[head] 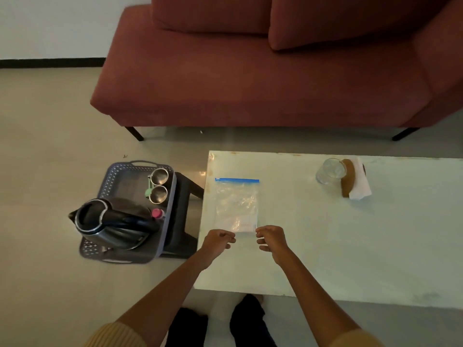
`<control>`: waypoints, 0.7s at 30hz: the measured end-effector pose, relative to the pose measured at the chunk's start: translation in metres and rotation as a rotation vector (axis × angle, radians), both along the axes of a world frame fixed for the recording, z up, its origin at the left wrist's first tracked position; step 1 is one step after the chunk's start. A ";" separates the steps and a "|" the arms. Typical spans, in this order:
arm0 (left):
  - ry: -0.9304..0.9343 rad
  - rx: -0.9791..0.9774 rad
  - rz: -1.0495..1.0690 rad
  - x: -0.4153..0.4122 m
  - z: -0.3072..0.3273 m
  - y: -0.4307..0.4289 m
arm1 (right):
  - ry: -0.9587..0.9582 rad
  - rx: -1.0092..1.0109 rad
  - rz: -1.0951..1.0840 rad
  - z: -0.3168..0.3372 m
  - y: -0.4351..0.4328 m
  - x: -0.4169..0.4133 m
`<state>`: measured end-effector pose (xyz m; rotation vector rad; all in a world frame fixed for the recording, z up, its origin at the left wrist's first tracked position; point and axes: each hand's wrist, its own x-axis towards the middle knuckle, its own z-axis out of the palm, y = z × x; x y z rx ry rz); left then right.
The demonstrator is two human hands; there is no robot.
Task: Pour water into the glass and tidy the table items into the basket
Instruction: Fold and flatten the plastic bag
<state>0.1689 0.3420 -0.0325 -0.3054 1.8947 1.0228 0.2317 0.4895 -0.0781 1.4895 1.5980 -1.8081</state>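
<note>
Leaning over the pale worktop (350,246), with both bare forearms reaching in from the near edge. Pinching the near left corner of a clear zip bag (236,206) with the curled fingers of the left hand (218,240); pinching the near right corner with the thumb and narrow, curled fingers of the right hand (271,239). Flat on the worktop near its left end, that bag, blue seal strip at the far edge. Well apart, toward the far right, a clear glass (330,171) just beside a brown piece (349,179) on a white napkin (360,184); too blurred to tell whether filled. Left of the worktop, on a dark stool (185,221), a grey perforated basket (110,181) holding a black kettle (110,224) at the near end, two metal cups (159,176) along the right wall and a small pink-topped item (157,213) between cups and kettle. Beyond, on the tiled floor, a dark red sofa (250,83).
</note>
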 end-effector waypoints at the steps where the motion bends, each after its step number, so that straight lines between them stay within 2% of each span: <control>1: -0.012 -0.015 0.016 -0.003 -0.011 0.001 | -0.020 0.026 0.010 -0.015 0.007 -0.003; 9: -0.011 -0.085 0.132 -0.029 -0.074 0.012 | -0.097 0.037 0.017 -0.109 0.022 -0.028; 14: -0.068 -0.076 0.235 -0.025 -0.086 0.012 | -0.139 0.261 0.097 -0.135 0.008 -0.039; 17: -0.110 -0.073 0.279 -0.018 -0.083 0.010 | -0.125 0.234 0.078 -0.137 0.006 -0.045; 21: -0.107 -0.077 0.321 -0.016 -0.071 0.007 | -0.029 0.102 0.038 -0.121 0.013 -0.045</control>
